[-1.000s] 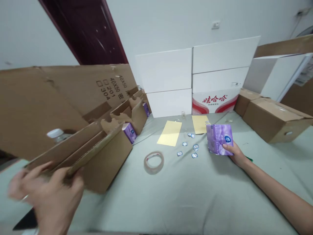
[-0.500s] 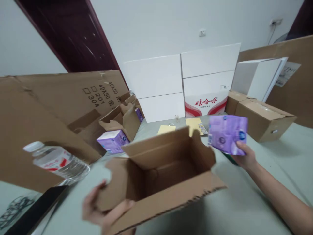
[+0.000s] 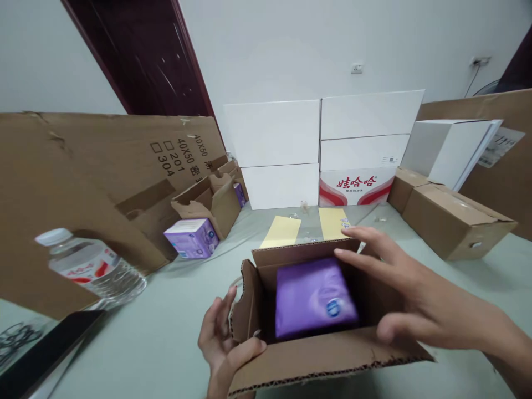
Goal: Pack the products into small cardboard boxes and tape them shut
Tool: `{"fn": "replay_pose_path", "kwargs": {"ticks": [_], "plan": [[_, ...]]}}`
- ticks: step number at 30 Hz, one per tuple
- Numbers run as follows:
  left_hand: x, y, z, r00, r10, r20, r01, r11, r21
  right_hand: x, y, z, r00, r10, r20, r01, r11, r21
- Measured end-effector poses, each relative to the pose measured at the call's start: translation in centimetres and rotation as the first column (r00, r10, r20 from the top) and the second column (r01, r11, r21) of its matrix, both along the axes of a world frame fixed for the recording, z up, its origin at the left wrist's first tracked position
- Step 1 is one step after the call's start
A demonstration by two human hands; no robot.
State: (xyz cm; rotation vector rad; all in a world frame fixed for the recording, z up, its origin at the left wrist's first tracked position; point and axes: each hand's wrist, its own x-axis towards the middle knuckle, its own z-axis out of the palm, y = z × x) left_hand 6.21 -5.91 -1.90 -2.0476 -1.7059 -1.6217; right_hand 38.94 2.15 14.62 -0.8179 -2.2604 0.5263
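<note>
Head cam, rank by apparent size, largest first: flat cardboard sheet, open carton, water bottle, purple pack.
1. Flat cardboard sheet
2. Open cardboard carton
3. Water bottle and purple pack: these look alike in size, and the pack's nearness to the camera makes ranking them unsure.

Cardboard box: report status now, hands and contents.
Left hand gripping the cardboard box at its left corner. Right hand open above it. Purple pack lying inside. Water bottle off left, apart from the box.
</note>
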Motion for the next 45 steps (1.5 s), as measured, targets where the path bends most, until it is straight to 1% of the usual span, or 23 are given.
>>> {"fn": "replay_pose_path", "kwargs": {"ticks": [2,4,5,7,10,12,14,16,18,19,21,23,25,27,28,29,31,33,35,37,39,42,45], "plan": [[0.1,-0.1,0.4,0.992,-0.107,0.064,0.104,0.993,0.051,1.5,1.5,-1.5,0.984,-0.131,-0.123,0.126,0.991,-0.046],[0.0,-0.2,0.7,0.973,-0.216,0.087,0.213,0.976,0.034,3.0,3.1,-3.7,0.940,-0.239,-0.244,0.197,0.963,-0.184],[0.1,-0.2,0.9,0.962,-0.262,0.081,0.262,0.965,0.000,3.4,3.7,-4.9,0.931,-0.244,-0.272,0.166,0.946,-0.279],[0.4,0.1,1.4,0.933,-0.350,0.077,0.352,0.936,-0.002,3.2,4.6,-7.0,0.939,-0.182,-0.292,0.034,0.893,-0.449],[1.6,0.7,2.5,0.883,-0.461,0.083,0.452,0.885,0.106,1.2,4.6,-8.8,0.929,-0.109,-0.352,-0.104,0.839,-0.534],[2.8,1.0,3.4,0.873,-0.465,0.148,0.441,0.882,0.168,0.1,4.3,-9.0,0.923,-0.103,-0.370,-0.120,0.838,-0.533],[3.8,1.3,4.2,0.883,-0.393,0.255,0.348,0.915,0.206,0.0,4.1,-8.8,0.920,-0.093,-0.381,-0.119,0.860,-0.497],[4.4,1.6,4.8,0.902,-0.262,0.343,0.186,0.953,0.239,0.7,4.1,-8.5,0.914,-0.043,-0.404,-0.160,0.877,-0.453],[4.5,1.7,5.0,0.942,-0.109,0.317,0.048,0.980,0.195,1.7,3.9,-8.4,0.914,0.014,-0.404,-0.213,0.867,-0.450],[4.5,1.8,5.1,0.961,-0.068,0.270,0.031,0.990,0.138,2.1,3.7,-8.4,0.925,0.028,-0.378,-0.212,0.865,-0.455],[4.2,1.9,5.0,0.979,-0.095,0.179,0.100,0.995,-0.023,2.5,3.0,-8.6,0.961,-0.002,-0.275,-0.127,0.884,-0.450],[3.5,2.1,5.1,0.960,-0.187,0.207,0.221,0.962,-0.158,2.5,2.1,-8.9,0.983,-0.071,-0.166,-0.003,0.912,-0.410],[2.2,2.4,5.3,0.922,-0.213,0.324,0.279,0.945,-0.173,2.5,1.5,-9.2,0.986,-0.126,-0.108,0.078,0.927,-0.367],[0.2,2.6,5.5,0.908,-0.173,0.382,0.239,0.962,-0.133,2.7,1.3,-9.5,0.984,-0.155,-0.089,0.118,0.938,-0.327],[-1.0,2.7,5.5,0.927,-0.143,0.347,0.196,0.973,-0.125,3.0,1.3,-9.6,0.982,-0.169,-0.078,0.137,0.941,-0.309],[-2.2,2.6,5.4,0.959,-0.110,0.259,0.150,0.979,-0.137,3.2,1.4,-9.7,0.981,-0.181,-0.065,0.155,0.944,-0.292],[-4.4,2.5,4.6,0.998,-0.051,-0.024,0.045,0.974,-0.224,3.6,1.8,-10.0,0.978,-0.202,-0.047,0.182,0.946,-0.268],[-6.0,2.5,3.2,0.952,-0.042,-0.302,-0.055,0.950,-0.306,3.7,2.1,-10.1,0.976,-0.210,-0.049,0.191,0.948,-0.254],[-6.8,2.9,1.8,0.896,-0.075,-0.438,-0.097,0.929,-0.357,3.6,2.2,-10.2,0.975,-0.212,-0.067,0.190,0.950,-0.246],[-7.2,3.6,0.9,0.891,-0.143,-0.432,-0.049,0.913,-0.404,3.5,2.2,-10.3,0.976,-0.203,-0.080,0.178,0.953,-0.244],[-7.5,4.4,1.0,0.910,-0.206,-0.359,0.030,0.898,-0.439,3.5,2.2,-10.3,0.977,-0.201,-0.077,0.177,0.953,-0.245],[-7.6,4.9,2.5,0.929,-0.275,-0.246,0.138,0.878,-0.459,3.6,2.2,-10.3,0.977,-0.204,-0.062,0.183,0.953,-0.243],[-6.7,4.1,4.9,0.946,-0.307,-0.102,0.232,0.863,-0.448,3.6,2.3,-10.5,0.973,-0.218,-0.077,0.191,0.947,-0.259]]}}
